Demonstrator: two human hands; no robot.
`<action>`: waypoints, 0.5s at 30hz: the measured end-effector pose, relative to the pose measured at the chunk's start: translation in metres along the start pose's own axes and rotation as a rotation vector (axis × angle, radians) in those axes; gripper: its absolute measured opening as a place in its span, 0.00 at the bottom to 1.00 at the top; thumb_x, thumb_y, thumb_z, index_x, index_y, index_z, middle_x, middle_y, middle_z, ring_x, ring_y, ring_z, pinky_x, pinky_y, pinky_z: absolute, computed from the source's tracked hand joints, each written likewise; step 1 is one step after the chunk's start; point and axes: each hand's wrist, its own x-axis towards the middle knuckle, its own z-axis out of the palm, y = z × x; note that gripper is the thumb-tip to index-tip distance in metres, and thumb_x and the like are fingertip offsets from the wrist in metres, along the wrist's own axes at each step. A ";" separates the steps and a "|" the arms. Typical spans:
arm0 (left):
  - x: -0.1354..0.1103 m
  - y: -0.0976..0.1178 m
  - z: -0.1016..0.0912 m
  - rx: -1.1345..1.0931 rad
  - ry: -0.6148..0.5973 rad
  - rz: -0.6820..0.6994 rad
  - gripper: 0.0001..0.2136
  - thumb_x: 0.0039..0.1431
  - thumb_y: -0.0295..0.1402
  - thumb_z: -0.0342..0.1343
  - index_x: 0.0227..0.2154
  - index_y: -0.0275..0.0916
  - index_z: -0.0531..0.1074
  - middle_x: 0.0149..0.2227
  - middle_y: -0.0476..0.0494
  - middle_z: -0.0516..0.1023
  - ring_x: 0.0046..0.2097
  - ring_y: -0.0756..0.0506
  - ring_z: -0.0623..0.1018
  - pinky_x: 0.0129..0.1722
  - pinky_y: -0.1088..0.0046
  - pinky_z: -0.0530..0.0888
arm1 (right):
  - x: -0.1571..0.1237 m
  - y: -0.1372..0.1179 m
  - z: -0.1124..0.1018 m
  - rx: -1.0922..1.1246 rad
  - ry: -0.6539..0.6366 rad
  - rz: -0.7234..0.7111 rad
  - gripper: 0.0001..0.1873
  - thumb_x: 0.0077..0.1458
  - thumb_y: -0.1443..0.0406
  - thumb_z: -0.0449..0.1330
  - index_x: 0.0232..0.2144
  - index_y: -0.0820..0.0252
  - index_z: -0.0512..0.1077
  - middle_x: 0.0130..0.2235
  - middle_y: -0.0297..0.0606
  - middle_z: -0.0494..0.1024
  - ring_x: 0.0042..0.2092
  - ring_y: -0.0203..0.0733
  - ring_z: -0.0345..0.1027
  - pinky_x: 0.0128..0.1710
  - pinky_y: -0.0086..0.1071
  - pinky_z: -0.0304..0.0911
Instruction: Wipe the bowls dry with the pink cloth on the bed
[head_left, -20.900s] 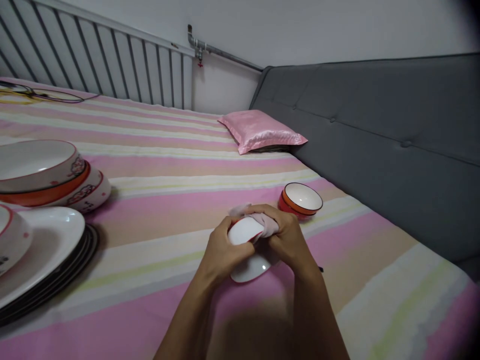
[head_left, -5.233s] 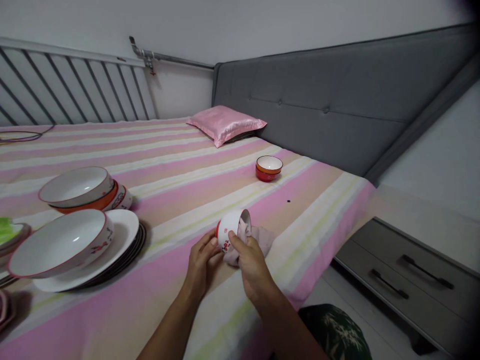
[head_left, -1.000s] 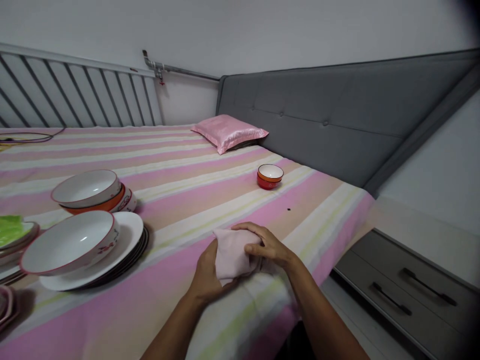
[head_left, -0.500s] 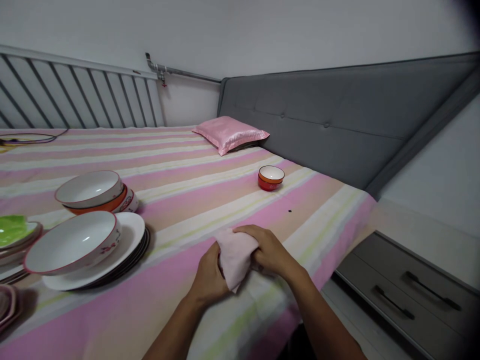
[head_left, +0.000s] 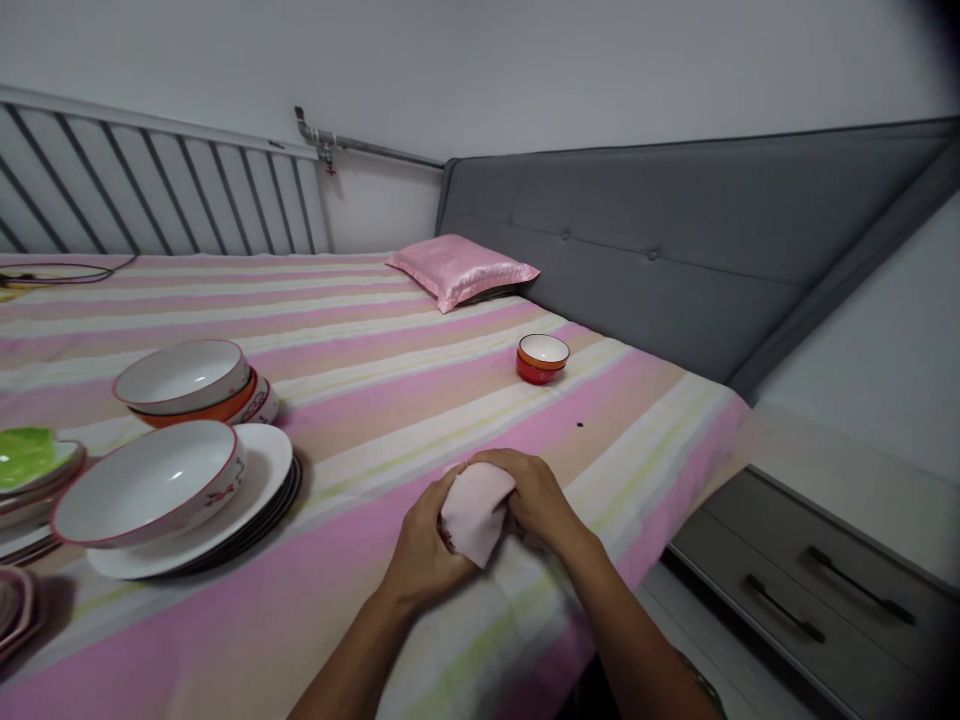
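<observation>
A pale pink cloth (head_left: 477, 512) is bunched between my two hands, above the near edge of the bed. My left hand (head_left: 426, 545) is closed round the left side of a small bowl, which the cloth covers almost wholly. Only a sliver of its red-patterned side shows by the left fingers. My right hand (head_left: 534, 500) grips the cloth from the right, its fingers pressed over the top and into the folds. Further up the bed, two small stacked bowls (head_left: 541, 360), orange over red, stand apart from my hands.
A wide white bowl (head_left: 150, 490) sits on stacked plates (head_left: 271, 462) at left, with more stacked bowls (head_left: 184, 380) behind. A green leaf-shaped dish (head_left: 24, 458) tops another stack. A pink pillow (head_left: 461, 270) lies by the grey headboard (head_left: 622, 220); a drawer cabinet (head_left: 810, 570) stands right.
Both hands have turned the wrapped bowl slightly, and the cloth now lies rounder and closer over it. My left fingers have shifted up and right. The stacked crockery has stayed put.
</observation>
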 end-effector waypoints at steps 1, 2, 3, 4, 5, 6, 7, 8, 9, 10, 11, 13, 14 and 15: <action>0.001 -0.001 0.000 0.014 0.015 -0.005 0.36 0.42 0.30 0.64 0.58 0.40 0.62 0.59 0.38 0.67 0.58 0.38 0.69 0.56 0.62 0.67 | 0.001 0.005 0.003 0.034 0.011 0.003 0.26 0.45 0.74 0.49 0.42 0.53 0.77 0.44 0.35 0.80 0.47 0.43 0.72 0.49 0.35 0.64; 0.002 -0.001 0.000 0.016 0.023 -0.027 0.36 0.42 0.29 0.63 0.58 0.40 0.61 0.58 0.38 0.68 0.57 0.38 0.70 0.56 0.63 0.68 | 0.003 0.012 0.006 0.073 0.021 0.010 0.27 0.42 0.74 0.48 0.42 0.54 0.77 0.44 0.35 0.80 0.47 0.43 0.72 0.49 0.35 0.64; 0.003 -0.002 0.000 0.009 0.031 -0.060 0.37 0.41 0.28 0.62 0.59 0.39 0.60 0.57 0.37 0.69 0.55 0.39 0.72 0.54 0.64 0.70 | 0.005 0.019 0.010 0.117 0.028 0.016 0.29 0.40 0.75 0.48 0.42 0.55 0.77 0.44 0.35 0.80 0.47 0.43 0.72 0.50 0.35 0.64; 0.003 -0.002 0.000 -0.002 0.036 -0.103 0.38 0.40 0.27 0.61 0.59 0.38 0.58 0.55 0.37 0.70 0.52 0.40 0.74 0.51 0.65 0.71 | 0.007 0.026 0.014 0.170 0.031 0.021 0.30 0.38 0.75 0.47 0.42 0.55 0.77 0.44 0.36 0.80 0.48 0.43 0.72 0.51 0.35 0.63; 0.004 -0.002 0.000 -0.015 0.040 -0.152 0.39 0.40 0.26 0.59 0.60 0.38 0.56 0.53 0.37 0.72 0.48 0.41 0.76 0.48 0.66 0.73 | 0.009 0.032 0.019 0.231 0.043 0.030 0.30 0.37 0.74 0.47 0.41 0.56 0.77 0.43 0.36 0.80 0.47 0.42 0.72 0.50 0.35 0.64; 0.005 -0.002 0.000 -0.029 0.044 -0.203 0.40 0.40 0.25 0.58 0.61 0.37 0.54 0.51 0.37 0.73 0.44 0.43 0.77 0.44 0.67 0.74 | 0.011 0.039 0.023 0.292 0.055 0.042 0.29 0.37 0.74 0.46 0.40 0.58 0.77 0.42 0.37 0.80 0.47 0.42 0.72 0.50 0.35 0.64; 0.005 -0.002 -0.001 -0.046 0.047 -0.244 0.41 0.40 0.25 0.57 0.62 0.37 0.51 0.49 0.38 0.73 0.40 0.44 0.77 0.42 0.67 0.74 | 0.012 0.045 0.027 0.347 0.075 0.060 0.28 0.37 0.73 0.46 0.39 0.59 0.77 0.41 0.37 0.81 0.45 0.42 0.73 0.49 0.34 0.65; 0.006 -0.001 -0.001 -0.063 0.048 -0.273 0.42 0.40 0.25 0.57 0.63 0.36 0.50 0.48 0.38 0.74 0.39 0.45 0.77 0.40 0.67 0.74 | 0.012 0.050 0.031 0.389 0.100 0.078 0.28 0.36 0.72 0.47 0.38 0.59 0.77 0.40 0.37 0.81 0.44 0.42 0.73 0.49 0.34 0.65; 0.006 -0.002 -0.001 -0.079 0.048 -0.289 0.43 0.40 0.25 0.57 0.63 0.36 0.49 0.47 0.38 0.73 0.38 0.45 0.77 0.40 0.68 0.74 | 0.013 0.055 0.035 0.416 0.121 0.095 0.27 0.36 0.71 0.47 0.38 0.60 0.77 0.39 0.38 0.81 0.44 0.42 0.73 0.48 0.34 0.66; 0.005 -0.002 -0.002 -0.092 0.048 -0.295 0.43 0.39 0.25 0.57 0.63 0.36 0.49 0.47 0.38 0.73 0.39 0.45 0.77 0.40 0.68 0.74 | 0.012 0.058 0.039 0.431 0.139 0.111 0.27 0.36 0.71 0.47 0.38 0.60 0.77 0.39 0.38 0.81 0.43 0.43 0.73 0.47 0.34 0.66; 0.005 -0.003 -0.002 -0.105 0.051 -0.297 0.43 0.39 0.24 0.56 0.63 0.37 0.50 0.47 0.38 0.73 0.39 0.45 0.76 0.40 0.67 0.74 | 0.012 0.061 0.042 0.435 0.153 0.124 0.27 0.36 0.71 0.47 0.38 0.60 0.77 0.39 0.37 0.81 0.42 0.43 0.73 0.46 0.34 0.67; 0.005 -0.004 -0.002 -0.130 0.060 -0.302 0.43 0.37 0.24 0.56 0.62 0.37 0.51 0.47 0.38 0.73 0.39 0.45 0.76 0.40 0.67 0.73 | 0.010 0.066 0.048 0.431 0.168 0.151 0.25 0.37 0.70 0.47 0.36 0.60 0.77 0.37 0.37 0.81 0.40 0.43 0.73 0.43 0.34 0.68; 0.005 -0.005 -0.002 -0.143 0.066 -0.305 0.43 0.37 0.23 0.56 0.62 0.37 0.52 0.47 0.38 0.72 0.39 0.45 0.76 0.40 0.67 0.73 | 0.009 0.068 0.050 0.428 0.174 0.167 0.24 0.37 0.70 0.48 0.35 0.60 0.77 0.36 0.37 0.81 0.39 0.43 0.74 0.42 0.33 0.68; 0.005 -0.006 -0.002 -0.157 0.072 -0.307 0.43 0.37 0.24 0.56 0.62 0.37 0.52 0.47 0.39 0.72 0.39 0.45 0.76 0.40 0.67 0.73 | 0.009 0.069 0.052 0.424 0.182 0.182 0.22 0.38 0.70 0.48 0.34 0.61 0.77 0.35 0.36 0.81 0.38 0.43 0.74 0.40 0.33 0.68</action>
